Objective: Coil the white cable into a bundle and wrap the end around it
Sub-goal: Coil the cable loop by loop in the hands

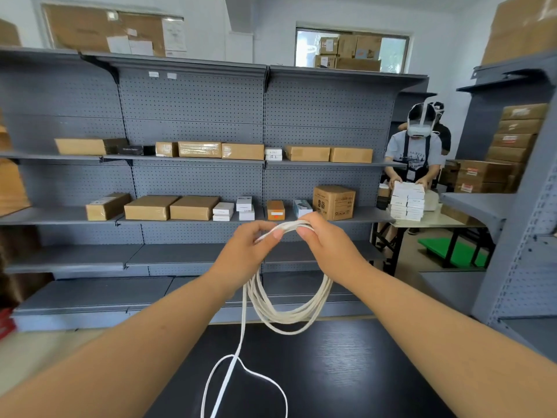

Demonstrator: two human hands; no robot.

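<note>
From the head camera, the white cable hangs as a bundle of loops above the black table, gathered at its top between both hands. The left hand and right hand are raised close together, each pinched on the top of the coil, thumbs nearly touching. The loops form an oval whose long axis runs roughly vertically, its lowest arc just over the table's far edge. One loose strand drops from the left hand to the table and curls there. Beyond the table, grey shelves hold brown cardboard boxes and small white boxes
</note>
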